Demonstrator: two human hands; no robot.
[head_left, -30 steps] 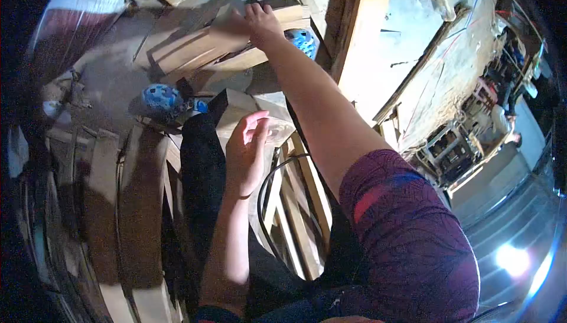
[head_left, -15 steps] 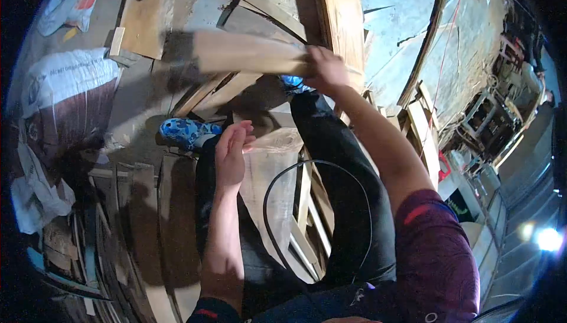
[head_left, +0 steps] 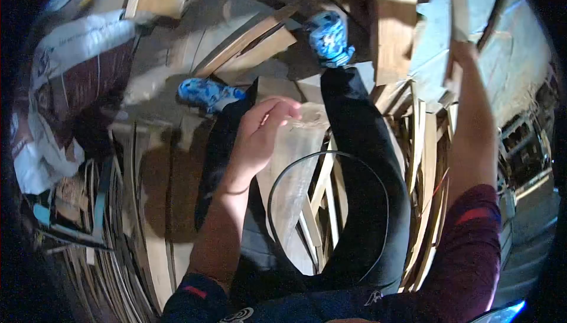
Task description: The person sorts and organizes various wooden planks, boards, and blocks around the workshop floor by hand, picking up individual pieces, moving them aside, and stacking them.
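My right hand [head_left: 465, 56] is stretched out to the far right, closed on the near end of a wooden board [head_left: 458, 4]. That board points away from me; both it and the hand are a little blurred. Between my knees my left hand [head_left: 264, 123] hovers with its fingers curled together, and nothing shows in them. Beneath it a wooden block [head_left: 289, 169] with a pale, grained top end stands between my legs. A thick plank [head_left: 396, 24] lies left of the held board.
Thin wood strips [head_left: 422, 163] are heaped beside my right leg, and more slats [head_left: 112, 252] lie at the lower left. A black cable [head_left: 307, 156] loops over my lap. White and brown sacks [head_left: 88, 69] stand at left. Loose pieces [head_left: 254, 45] lie near my blue shoes [head_left: 328, 36].
My right hand has swung the wooden board from the centre to the far right, turning it lengthwise away from me. My left hand's fingers have curled in. The view has shifted.
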